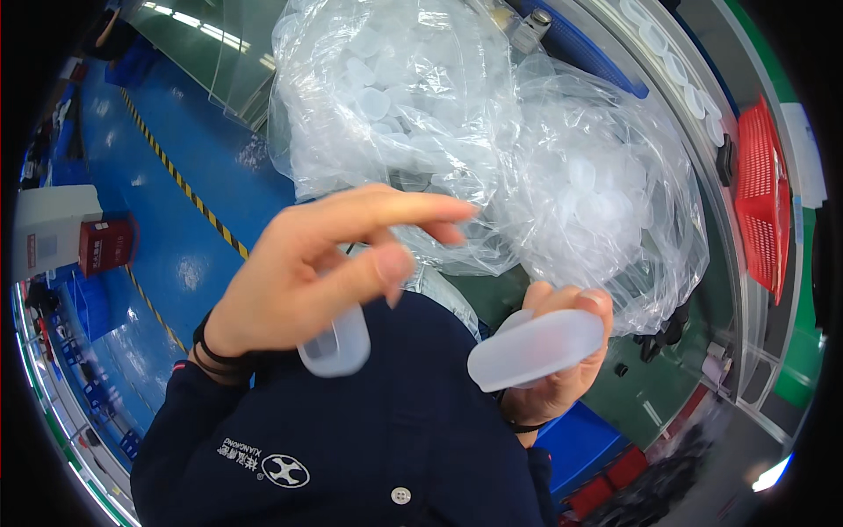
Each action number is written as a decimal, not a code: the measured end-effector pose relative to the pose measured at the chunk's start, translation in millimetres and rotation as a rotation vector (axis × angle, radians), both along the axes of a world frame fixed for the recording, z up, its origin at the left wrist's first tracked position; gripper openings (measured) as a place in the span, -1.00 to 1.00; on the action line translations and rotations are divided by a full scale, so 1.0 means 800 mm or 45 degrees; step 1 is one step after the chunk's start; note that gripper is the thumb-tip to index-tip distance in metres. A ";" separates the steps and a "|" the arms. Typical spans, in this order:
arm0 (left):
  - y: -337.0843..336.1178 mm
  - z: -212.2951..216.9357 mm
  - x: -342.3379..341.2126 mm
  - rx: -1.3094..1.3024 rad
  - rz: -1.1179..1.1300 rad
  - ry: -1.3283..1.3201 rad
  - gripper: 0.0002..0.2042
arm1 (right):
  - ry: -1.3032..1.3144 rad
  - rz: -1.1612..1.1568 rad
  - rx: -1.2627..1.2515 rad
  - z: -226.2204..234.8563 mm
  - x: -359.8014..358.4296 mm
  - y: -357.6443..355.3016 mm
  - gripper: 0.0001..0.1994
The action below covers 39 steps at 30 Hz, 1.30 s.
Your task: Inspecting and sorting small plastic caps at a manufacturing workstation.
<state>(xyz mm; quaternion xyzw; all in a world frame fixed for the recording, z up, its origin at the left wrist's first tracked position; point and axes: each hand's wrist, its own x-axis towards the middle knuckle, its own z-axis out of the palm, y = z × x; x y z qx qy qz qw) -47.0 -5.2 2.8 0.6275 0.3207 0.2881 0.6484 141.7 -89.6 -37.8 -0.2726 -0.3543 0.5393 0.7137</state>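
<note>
Left hand, fingers parted, fronts one shell, its hold unclear, while the right hand grips the frosted shell at near right, probably light, slick and slightly flexible, best pinched by its long edges

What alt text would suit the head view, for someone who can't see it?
A person's right hand holds a frosted, elongated plastic piece; the left hand is partly open, a second piece showing beneath it. Beyond lie clear bags of similar pieces.
</note>
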 end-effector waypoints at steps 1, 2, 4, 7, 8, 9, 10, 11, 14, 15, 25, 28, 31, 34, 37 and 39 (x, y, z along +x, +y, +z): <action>-0.003 0.014 0.007 -0.150 -0.040 -0.092 -0.56 | -0.002 0.006 0.001 0.003 -0.002 -0.001 -0.57; -0.007 0.022 0.018 -0.301 -0.087 -0.180 -0.51 | -0.150 -0.069 -0.153 0.008 -0.004 -0.001 -0.53; -0.006 0.023 0.034 -0.236 -0.090 -0.164 -0.47 | -0.295 -0.155 -0.307 0.019 -0.010 0.002 -0.49; -0.013 0.014 0.040 -0.241 0.001 -0.268 -0.42 | -0.055 -0.172 -0.567 0.037 -0.020 0.007 -0.37; -0.016 0.012 0.044 -0.314 0.102 -0.379 -0.42 | -0.052 -0.195 -0.568 0.037 -0.016 0.004 -0.37; -0.013 0.030 0.043 -0.476 0.056 -0.288 -0.39 | -0.085 -0.138 -0.457 0.037 -0.011 0.000 -0.36; -0.015 0.029 0.043 -0.479 0.032 -0.285 -0.39 | -0.120 -0.081 -0.348 0.037 -0.008 -0.003 -0.35; -0.018 0.026 0.042 -0.442 0.068 -0.326 -0.39 | -0.056 -0.140 -0.313 0.037 -0.012 -0.002 -0.37; -0.023 0.023 0.043 -0.431 0.114 -0.383 -0.37 | -0.020 -0.050 -0.263 0.036 -0.008 0.000 -0.40; -0.023 0.022 0.043 -0.457 0.132 -0.405 -0.35 | -0.017 -0.058 -0.264 0.037 -0.008 0.001 -0.40; 0.002 -0.006 0.039 0.832 -0.038 -0.176 -0.75 | -0.147 0.015 -0.332 0.032 0.002 0.009 -0.46; -0.012 0.000 0.043 0.821 0.155 -0.303 -0.81 | -0.226 0.081 -0.274 0.042 0.000 0.005 -0.46; -0.027 0.018 0.048 0.167 0.589 -0.329 -0.83 | -0.324 -0.134 -0.218 0.040 0.000 0.002 -0.45; -0.004 -0.002 0.005 0.126 -0.010 0.160 -0.64 | -0.474 -0.201 -0.063 0.039 0.011 -0.003 -0.46; -0.008 -0.002 0.001 0.093 -0.027 0.254 -0.61 | -0.451 -0.238 -0.052 0.039 0.008 -0.004 -0.46; -0.013 0.005 0.014 0.106 0.034 0.069 -0.58 | -0.540 -0.152 -0.037 0.038 0.012 -0.006 -0.48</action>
